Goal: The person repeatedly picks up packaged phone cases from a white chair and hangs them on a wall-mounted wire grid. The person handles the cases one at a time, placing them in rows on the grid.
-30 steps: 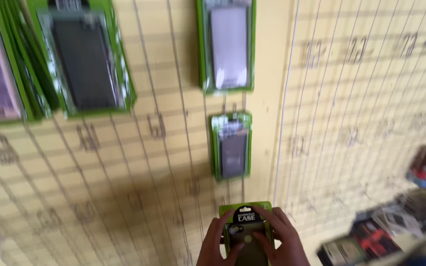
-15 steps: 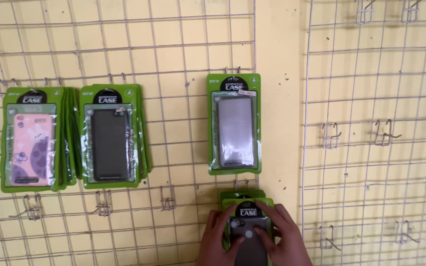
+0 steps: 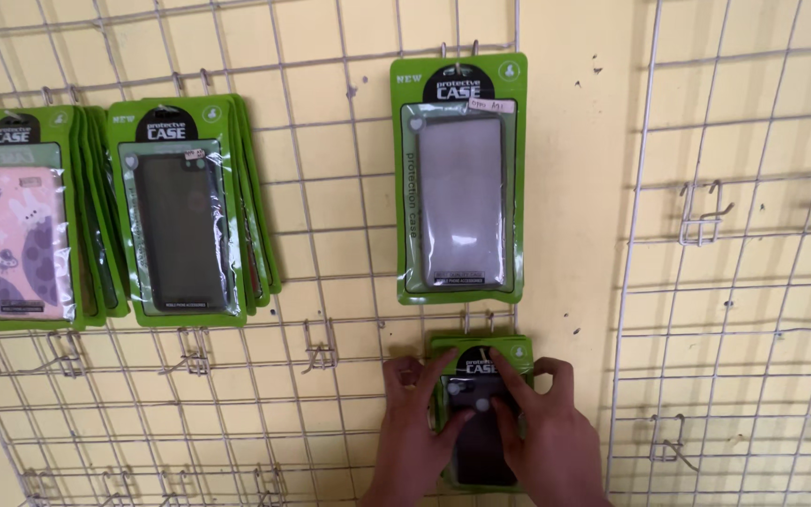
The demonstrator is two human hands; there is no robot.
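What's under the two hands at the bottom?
A green phone-case packet with a dark case inside, pressed against the wire grid. The left hand and right hand cover its sides; its lower part is hidden.

Both hands reaching up from the bottom edge, left hand (image 3: 417,427) lying flat with fingers spreading upward, right hand (image 3: 544,427) pressing alongside, index extending, thumbs angling inward and nearly meeting
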